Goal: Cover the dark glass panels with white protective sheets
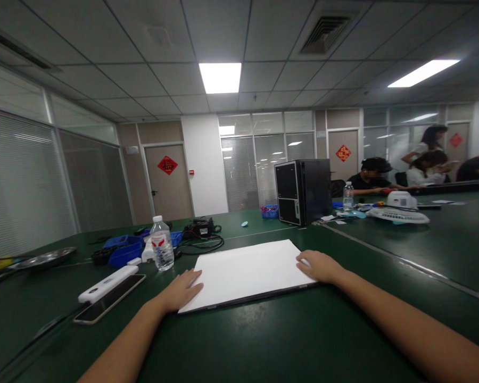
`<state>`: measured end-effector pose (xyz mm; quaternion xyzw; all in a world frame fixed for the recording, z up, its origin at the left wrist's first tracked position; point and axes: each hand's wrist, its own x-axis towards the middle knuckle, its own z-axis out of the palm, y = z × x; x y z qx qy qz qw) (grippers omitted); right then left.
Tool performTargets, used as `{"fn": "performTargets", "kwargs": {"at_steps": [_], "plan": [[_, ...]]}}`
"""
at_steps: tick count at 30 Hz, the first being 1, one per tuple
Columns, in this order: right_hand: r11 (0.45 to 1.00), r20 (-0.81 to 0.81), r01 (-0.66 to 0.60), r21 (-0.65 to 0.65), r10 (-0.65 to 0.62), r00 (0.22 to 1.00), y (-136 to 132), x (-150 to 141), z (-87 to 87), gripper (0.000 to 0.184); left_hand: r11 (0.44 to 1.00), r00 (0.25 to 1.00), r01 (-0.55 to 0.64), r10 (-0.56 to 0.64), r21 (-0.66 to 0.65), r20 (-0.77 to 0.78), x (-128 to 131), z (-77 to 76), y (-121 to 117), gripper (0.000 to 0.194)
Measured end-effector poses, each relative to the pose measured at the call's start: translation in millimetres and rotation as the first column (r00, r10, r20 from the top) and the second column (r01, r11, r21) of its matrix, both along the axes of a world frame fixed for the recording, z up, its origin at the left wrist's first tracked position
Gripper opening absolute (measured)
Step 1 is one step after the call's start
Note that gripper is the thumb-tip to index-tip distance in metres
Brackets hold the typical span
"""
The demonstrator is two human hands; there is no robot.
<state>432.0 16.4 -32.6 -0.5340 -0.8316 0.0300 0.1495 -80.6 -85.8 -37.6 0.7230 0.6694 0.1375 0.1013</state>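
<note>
A flat white rectangular panel [245, 275] with a dark edge beneath lies on the green table in front of me. My left hand [181, 290] rests at its left side, fingers and thumb spread apart on the white surface. On the opposite side, my right hand [321, 266] lies over the right edge, thumb and fingers apart on top of the panel. Neither hand is visibly wrapped round it, though the undersides of both are hidden. Left of the panel stands a clear water bottle [162, 247], near a phone [109, 299] and a long white device [108, 283].
Behind the panel are a black adapter with cables [201, 229], blue trays [125, 250] and a black computer tower [315, 191]. A white fan [399, 214] and another bottle [348, 197] stand at the right. Several people sit or stand beyond. A metal dish [46, 259] lies far left.
</note>
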Motion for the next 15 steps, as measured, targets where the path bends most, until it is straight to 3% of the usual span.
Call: {"fn": "performTargets", "kwargs": {"at_steps": [15], "plan": [[1.0, -0.01, 0.0, -0.002, 0.0, 1.0, -1.2, 0.3, 0.5, 0.051, 1.0, 1.0, -0.005, 0.005, 0.001, -0.012, 2.9, 2.5, -1.7, 0.057]]}}
